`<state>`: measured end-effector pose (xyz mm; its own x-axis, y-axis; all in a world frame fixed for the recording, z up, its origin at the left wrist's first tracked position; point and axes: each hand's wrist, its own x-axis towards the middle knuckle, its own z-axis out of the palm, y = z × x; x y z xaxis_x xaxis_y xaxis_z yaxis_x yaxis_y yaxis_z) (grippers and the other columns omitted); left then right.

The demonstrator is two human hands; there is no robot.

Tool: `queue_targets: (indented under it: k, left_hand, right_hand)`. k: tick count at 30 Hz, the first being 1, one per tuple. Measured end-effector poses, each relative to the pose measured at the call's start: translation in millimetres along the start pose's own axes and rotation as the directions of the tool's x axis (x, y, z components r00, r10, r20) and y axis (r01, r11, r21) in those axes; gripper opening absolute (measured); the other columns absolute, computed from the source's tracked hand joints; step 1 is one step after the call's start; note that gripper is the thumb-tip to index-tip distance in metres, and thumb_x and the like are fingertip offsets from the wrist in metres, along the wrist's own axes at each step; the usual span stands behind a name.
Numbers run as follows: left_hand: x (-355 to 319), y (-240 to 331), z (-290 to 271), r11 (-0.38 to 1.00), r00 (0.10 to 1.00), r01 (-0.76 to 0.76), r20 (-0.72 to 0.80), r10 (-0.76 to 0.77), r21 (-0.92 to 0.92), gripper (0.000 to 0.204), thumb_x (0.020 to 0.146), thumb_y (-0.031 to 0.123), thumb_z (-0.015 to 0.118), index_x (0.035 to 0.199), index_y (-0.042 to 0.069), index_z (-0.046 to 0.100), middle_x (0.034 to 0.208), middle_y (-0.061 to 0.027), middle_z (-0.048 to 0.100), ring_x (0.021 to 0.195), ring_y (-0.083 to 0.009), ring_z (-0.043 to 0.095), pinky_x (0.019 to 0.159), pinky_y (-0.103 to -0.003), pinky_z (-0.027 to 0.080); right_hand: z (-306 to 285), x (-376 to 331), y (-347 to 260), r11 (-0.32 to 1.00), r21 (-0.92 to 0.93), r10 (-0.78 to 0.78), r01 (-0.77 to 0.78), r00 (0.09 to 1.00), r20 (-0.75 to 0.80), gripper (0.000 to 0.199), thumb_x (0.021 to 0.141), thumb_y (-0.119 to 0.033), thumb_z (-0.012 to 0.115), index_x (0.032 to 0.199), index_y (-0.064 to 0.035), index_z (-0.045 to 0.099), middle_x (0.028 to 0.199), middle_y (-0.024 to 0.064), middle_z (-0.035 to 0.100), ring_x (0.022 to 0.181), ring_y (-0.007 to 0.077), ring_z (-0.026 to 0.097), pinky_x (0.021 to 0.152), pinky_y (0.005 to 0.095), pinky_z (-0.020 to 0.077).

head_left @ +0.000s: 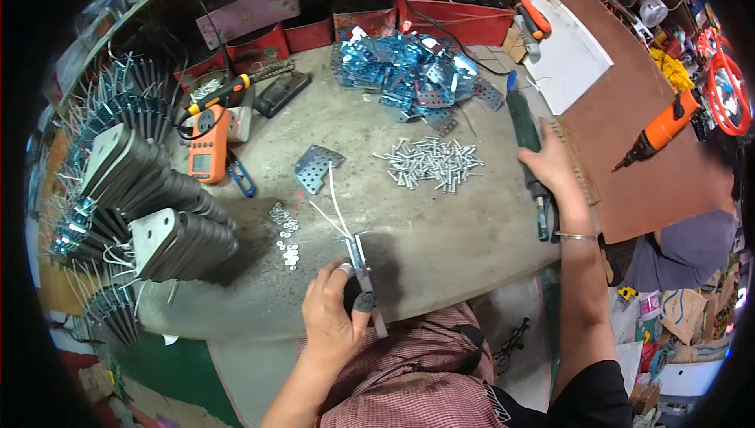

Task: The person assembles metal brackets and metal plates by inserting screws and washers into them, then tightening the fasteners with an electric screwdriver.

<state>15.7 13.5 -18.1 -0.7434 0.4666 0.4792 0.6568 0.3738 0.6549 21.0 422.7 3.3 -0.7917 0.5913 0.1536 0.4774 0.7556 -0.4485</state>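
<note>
Bracket assembly (363, 271), narrow metal, white wires at its top: pinched upright in left hand (334, 314) over near table edge, long axis running away from the person. Right hand (550, 165) wrapped round dark electric screwdriver (528, 149). Beyond: screw pile (431, 162), washers (286, 233), loose plate (317, 167).

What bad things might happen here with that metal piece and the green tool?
The left hand pinches a thin metal bracket upright at the table edge; it may slip and fall. Its white wires stick up and might snag. The right hand grips the green power screwdriver near loose screws, which it might scatter.
</note>
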Motion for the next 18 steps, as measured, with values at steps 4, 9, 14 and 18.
queue_targets:
  k: [4,9,14,18]
  left_hand:
    - [1,-5,6,0.999,1.000,-0.014,0.000,0.014,0.038,0.052,0.078,0.018,0.065,0.121,0.005,0.038,0.107,-0.0226,0.057,0.084,-0.0395,0.058,0.067,-0.044,0.047]
    - [9,-1,4,0.999,1.000,0.024,-0.005,-0.025,-0.032,0.047,0.080,0.017,0.064,0.119,0.003,0.041,0.106,-0.0217,0.057,0.083,-0.0396,0.058,0.069,-0.042,0.047]
    - [9,-5,8,1.000,0.999,-0.011,-0.046,0.010,-0.022,0.049,0.080,0.022,0.066,0.119,0.004,0.041,0.105,-0.0192,0.057,0.079,-0.0359,0.058,0.067,-0.040,0.046]
    - [4,-7,7,0.999,0.998,-0.022,-0.058,0.020,-0.029,0.049,0.081,0.025,0.065,0.119,0.004,0.042,0.105,-0.0184,0.057,0.079,-0.0345,0.058,0.066,-0.040,0.046]
  right_hand:
    - [-3,-38,-61,0.516,0.855,0.072,-0.058,0.997,0.024,0.064,0.080,-0.029,0.064,0.128,0.0062,0.041,0.091,0.0124,0.061,0.077,0.0203,0.060,0.067,0.0332,0.0495]
    - [-16,-89,-130,-0.383,0.889,-0.109,-0.252,0.968,0.228,0.043,0.089,-0.031,0.054,0.113,0.0040,0.048,0.078,0.0063,0.052,0.075,0.0169,0.052,0.079,0.0345,0.0439]
    - [35,-100,-127,-0.545,0.834,0.117,-0.085,0.977,0.176,0.036,0.090,-0.034,0.050,0.102,0.0003,0.049,0.076,0.0048,0.051,0.075,0.0163,0.052,0.081,0.0353,0.0447]
    - [55,-108,-126,-0.631,0.773,0.215,-0.059,0.945,0.248,0.033,0.088,-0.034,0.050,0.094,-0.0020,0.049,0.073,0.0036,0.050,0.071,0.0163,0.053,0.081,0.0361,0.0459]
